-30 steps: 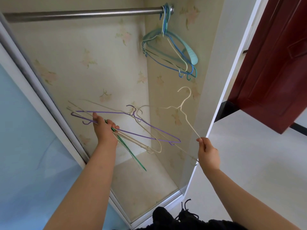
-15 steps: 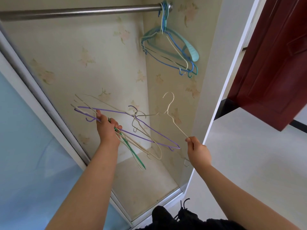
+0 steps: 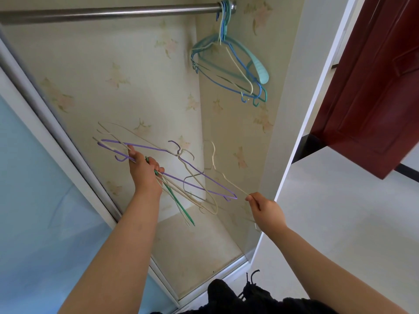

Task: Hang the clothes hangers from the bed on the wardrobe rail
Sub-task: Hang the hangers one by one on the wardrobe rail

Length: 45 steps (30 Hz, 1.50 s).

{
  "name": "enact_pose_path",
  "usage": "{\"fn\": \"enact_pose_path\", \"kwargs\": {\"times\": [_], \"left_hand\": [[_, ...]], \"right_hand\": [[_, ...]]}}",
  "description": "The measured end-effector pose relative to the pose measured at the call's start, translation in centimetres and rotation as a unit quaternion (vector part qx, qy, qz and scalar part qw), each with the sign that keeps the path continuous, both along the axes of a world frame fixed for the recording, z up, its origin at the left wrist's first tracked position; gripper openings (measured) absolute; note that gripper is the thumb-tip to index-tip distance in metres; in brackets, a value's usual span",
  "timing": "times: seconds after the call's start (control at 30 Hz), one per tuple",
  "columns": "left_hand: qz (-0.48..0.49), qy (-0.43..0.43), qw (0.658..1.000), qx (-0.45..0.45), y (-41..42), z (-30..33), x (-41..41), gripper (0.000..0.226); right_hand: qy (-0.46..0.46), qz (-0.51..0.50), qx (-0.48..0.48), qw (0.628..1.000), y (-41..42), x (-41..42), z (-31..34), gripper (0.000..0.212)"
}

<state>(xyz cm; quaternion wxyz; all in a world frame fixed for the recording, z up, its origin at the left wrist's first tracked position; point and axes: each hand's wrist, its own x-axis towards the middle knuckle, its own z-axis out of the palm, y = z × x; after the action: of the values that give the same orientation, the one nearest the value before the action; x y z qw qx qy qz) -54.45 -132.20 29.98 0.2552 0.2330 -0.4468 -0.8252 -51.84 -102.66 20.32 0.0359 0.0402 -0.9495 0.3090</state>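
Pinching one thin cream wire hanger [image 3: 229, 180] by its shoulder tip, my right hand [image 3: 264, 207] has dropped and swung left over the last second, so the hook that pointed up toward the rail now sits low, just beside the bundle; I judge this as a re-aim rather than progress toward hanging it. My left hand [image 3: 145, 171] is curled tight round a fanned bundle of wire hangers [image 3: 181, 177] inside the wardrobe: one purple, one green, and what looks like three or four cream ones, though they overlap too much for a sure count. Above, the bare steel wardrobe rail [image 3: 108, 13] carries a cluster of already hung hangers [image 3: 229, 64] at its right end, roughly five: a broad aqua plastic one, blue wires, one cream. Right of the wardrobe stands a dark red door [image 3: 374, 87].
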Motion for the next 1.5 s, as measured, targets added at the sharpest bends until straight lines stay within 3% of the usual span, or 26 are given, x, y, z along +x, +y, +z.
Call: {"fn": "enact_pose_path", "kwargs": {"times": [0.23, 0.37, 0.47, 0.67, 0.97, 1.1, 1.23, 1.27, 1.33, 1.47, 1.5], "left_hand": [[0.029, 0.003, 0.999, -0.017, 0.0, 1.0, 0.6, 0.024], [0.032, -0.005, 0.999, -0.026, -0.3, 0.8, 0.3, 0.024], [0.018, -0.023, 0.998, -0.056, -0.3, 0.8, -0.3, 0.032], [-0.069, -0.034, 0.995, -0.063, -0.4, 1.2, -1.1, 0.011], [-0.134, -0.024, 0.991, 0.015, 0.0, 4.9, -0.8, 0.005], [-0.162, 0.008, 0.987, 0.003, 0.1, 7.0, -1.0, 0.007], [-0.172, 0.04, 0.984, 0.014, -0.2, 8.6, -0.9, 0.015], [-0.173, 0.049, 0.984, 0.019, -0.4, 8.8, -0.9, 0.015], [-0.177, 0.065, 0.982, 0.022, -0.7, 9.1, -0.8, 0.017], [-0.193, 0.079, 0.978, 0.007, -1.1, 8.7, -0.6, 0.033], [-0.198, 0.081, 0.977, 0.006, -1.0, 8.5, -0.5, 0.035]], "right_hand": [[-0.086, -0.097, -0.011, 0.992, 1.3, -1.0, -0.5, 0.032], [-0.107, -0.073, -0.002, 0.992, 1.2, -1.6, 0.4, 0.034], [-0.092, -0.019, 0.052, 0.994, 0.4, -2.4, 2.0, 0.031], [0.001, 0.048, 0.109, 0.993, -2.2, -4.5, 7.0, 0.023], [0.177, 0.026, -0.04, 0.983, -7.8, -9.5, 21.1, 0.032], [0.173, 0.008, -0.078, 0.982, -9.8, -13.6, 26.0, 0.027], [0.062, 0.011, -0.116, 0.991, -10.7, -16.1, 28.2, 0.028], [0.04, 0.013, -0.082, 0.996, -10.7, -16.1, 28.3, 0.028], [0.049, -0.009, 0.045, 0.998, -10.0, -16.8, 27.5, 0.032], [0.1, -0.074, 0.065, 0.99, -8.0, -18.7, 25.7, 0.031], [0.12, -0.069, 0.01, 0.99, -7.6, -18.5, 24.7, 0.032]]}}
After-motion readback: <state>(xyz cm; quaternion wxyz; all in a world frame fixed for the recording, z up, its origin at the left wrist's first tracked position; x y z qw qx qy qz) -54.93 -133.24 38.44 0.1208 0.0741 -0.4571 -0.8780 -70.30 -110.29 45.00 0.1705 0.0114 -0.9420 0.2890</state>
